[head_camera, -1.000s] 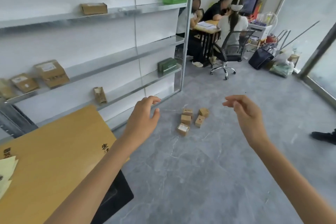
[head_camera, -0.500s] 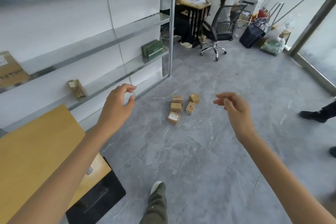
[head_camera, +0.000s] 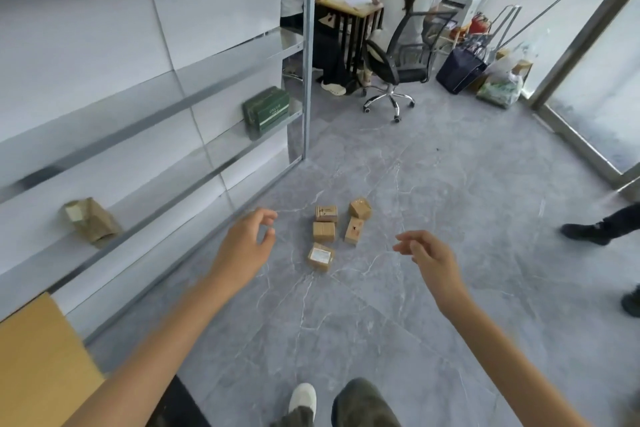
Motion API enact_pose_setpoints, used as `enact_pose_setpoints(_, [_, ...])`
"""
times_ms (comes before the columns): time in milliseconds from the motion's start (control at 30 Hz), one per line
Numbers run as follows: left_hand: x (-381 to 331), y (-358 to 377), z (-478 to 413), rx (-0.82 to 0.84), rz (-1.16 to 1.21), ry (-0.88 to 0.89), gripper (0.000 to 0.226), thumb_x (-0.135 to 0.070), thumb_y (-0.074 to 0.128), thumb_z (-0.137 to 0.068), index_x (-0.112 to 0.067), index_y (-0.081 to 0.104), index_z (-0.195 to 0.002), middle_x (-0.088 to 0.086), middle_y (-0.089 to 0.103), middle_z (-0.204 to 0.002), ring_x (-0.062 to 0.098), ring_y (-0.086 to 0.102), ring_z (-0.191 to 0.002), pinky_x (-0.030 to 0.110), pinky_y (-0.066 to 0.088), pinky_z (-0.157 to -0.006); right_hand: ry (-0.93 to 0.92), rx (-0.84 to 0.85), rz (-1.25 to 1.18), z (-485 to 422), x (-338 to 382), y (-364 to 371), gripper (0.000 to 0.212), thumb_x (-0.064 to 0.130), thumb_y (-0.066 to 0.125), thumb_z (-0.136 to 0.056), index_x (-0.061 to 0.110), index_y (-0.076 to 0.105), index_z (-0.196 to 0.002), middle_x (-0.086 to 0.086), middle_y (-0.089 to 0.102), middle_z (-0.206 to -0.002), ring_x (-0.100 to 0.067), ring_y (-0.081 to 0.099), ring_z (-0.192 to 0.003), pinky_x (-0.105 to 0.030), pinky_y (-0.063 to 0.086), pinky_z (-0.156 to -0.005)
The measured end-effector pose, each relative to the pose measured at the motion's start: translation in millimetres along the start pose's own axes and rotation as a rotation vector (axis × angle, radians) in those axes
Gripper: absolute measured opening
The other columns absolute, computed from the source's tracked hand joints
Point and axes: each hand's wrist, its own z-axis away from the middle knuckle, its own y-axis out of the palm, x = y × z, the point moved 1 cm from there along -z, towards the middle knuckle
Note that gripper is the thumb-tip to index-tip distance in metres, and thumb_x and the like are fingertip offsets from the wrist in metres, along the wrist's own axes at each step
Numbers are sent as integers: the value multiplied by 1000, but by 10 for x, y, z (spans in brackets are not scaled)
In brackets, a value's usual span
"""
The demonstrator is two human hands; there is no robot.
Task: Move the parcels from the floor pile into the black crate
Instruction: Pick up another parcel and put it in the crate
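Several small brown cardboard parcels (head_camera: 324, 231) lie in a loose cluster on the grey floor ahead of me; the nearest one (head_camera: 320, 256) carries a white label. My left hand (head_camera: 246, 247) hovers left of the cluster, fingers curled apart and holding nothing. My right hand (head_camera: 430, 256) hovers right of it, also loosely open and holding nothing. Both hands are apart from the parcels. A dark object (head_camera: 176, 406) shows at the bottom left beside a tan board; I cannot tell if it is the black crate.
Metal shelving (head_camera: 194, 97) runs along the left, holding a green box (head_camera: 266, 111) and a brown packet (head_camera: 91, 222). A tan board (head_camera: 38, 364) sits at bottom left. People sit at a desk behind an office chair (head_camera: 394, 73). Another person's dark shoes (head_camera: 585, 232) stand at right.
The view has tilted down and moved closer to the parcels. Both hands have lowered toward the cluster, still holding nothing. My own legs have come into view at the bottom.
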Motion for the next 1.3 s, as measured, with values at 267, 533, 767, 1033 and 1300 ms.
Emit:
enact_pose_setpoints(267, [454,682,-1325,190,27,-135,19,-11,52,-91,-16,60,-107,-5,61,-95,16,60,-94,24,41,-81,275,4,-55,-1132,-371,246,30,2,40,-97,16,66,-90,-7,72,-87,-22,66,-88,-29,45,-77])
enact_pose_setpoints(533, [827,1568,-2911,349,-13,-247,17,-16,50,-92,-21,58,-106,-7,60,-93,6,54,-86,16,36,-73,493,43,-36,-2673,-929,554,29,1,39,-97,13,65,-90,-11,71,-87,-23,64,-84,-27,45,-71])
enact_pose_setpoints(767, [1636,2324,-3767,455,-7,-432,15,-13,49,-90,-27,53,-92,-5,59,-88,13,55,-79,22,40,-66,747,108,50,-3674,-1722,1099,29,2,37,-97,10,65,-92,-13,70,-89,-22,62,-81,-23,44,-66])
enact_pose_setpoints(1033, [3733,4234,-4401,664,-18,-611,22,-7,42,-91,-27,47,-84,7,61,-108,15,54,-91,22,40,-74,1042,177,97,-4647,-3958,2373,28,-1,38,-95,1,62,-108,-13,60,-101,-24,55,-87,-27,43,-71])
enact_pose_setpoints(1300, [5964,6586,-4554,1027,-23,-733,70,-1,49,-89,-10,15,-149,10,23,-155,23,28,-141,21,28,-106,1118,331,-18,-5537,-6545,3608,49,-11,32,-92,-2,35,-140,-21,35,-147,-27,39,-128,-37,30,-108])
